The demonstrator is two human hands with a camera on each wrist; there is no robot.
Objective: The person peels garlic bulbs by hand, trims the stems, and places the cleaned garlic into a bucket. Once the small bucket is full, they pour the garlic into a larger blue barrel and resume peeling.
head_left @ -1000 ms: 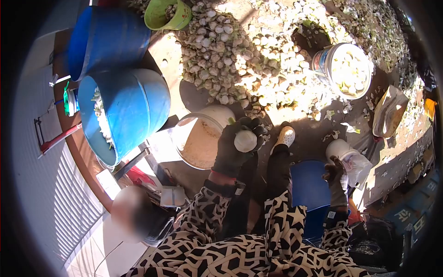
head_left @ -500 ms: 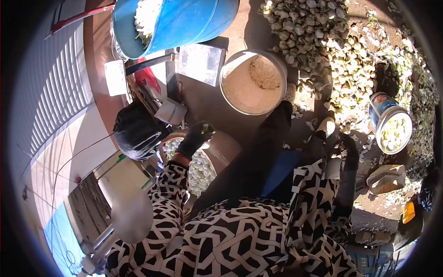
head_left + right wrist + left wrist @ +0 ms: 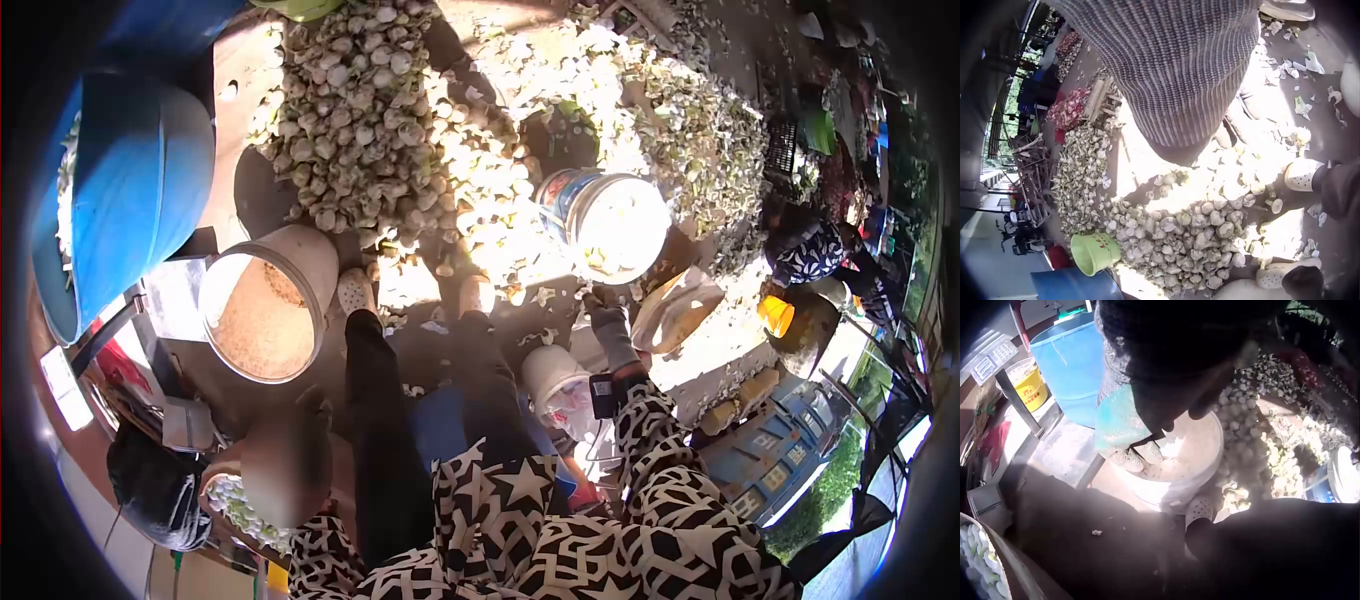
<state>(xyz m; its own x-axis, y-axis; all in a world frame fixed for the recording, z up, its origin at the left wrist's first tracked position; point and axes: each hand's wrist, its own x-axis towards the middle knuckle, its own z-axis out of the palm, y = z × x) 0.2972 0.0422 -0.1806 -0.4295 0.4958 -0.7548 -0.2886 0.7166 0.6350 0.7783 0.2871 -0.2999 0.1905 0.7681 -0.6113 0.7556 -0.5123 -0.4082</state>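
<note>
In the head view my left hand (image 3: 312, 406) is a dark glove low on the left, partly hidden by a blurred patch. It is close to a tub of peeled white bulbs (image 3: 240, 512). The left wrist view shows its gloved fingers (image 3: 1127, 460) hanging loosely with no object visible between them, overlapping a white bucket (image 3: 1207, 459). My right hand (image 3: 608, 322), in a grey ribbed glove, reaches forward beside a filled pail (image 3: 575, 200). In the right wrist view dark fingers (image 3: 1225, 134) show past the glove against bright light; I cannot tell what they hold.
A heap of unpeeled bulbs (image 3: 360, 130) covers the floor ahead, with scattered peelings (image 3: 690, 150) to its right. A blue barrel (image 3: 150, 170) stands at left. A small white bucket (image 3: 550, 375) stands near my right forearm. A pale sack (image 3: 680, 310) lies farther right.
My left hand went from holding a bulb to above the tub of peeled bulbs, then drew back from it. The right hand has reached forward. The head view has swung left and back right.
</note>
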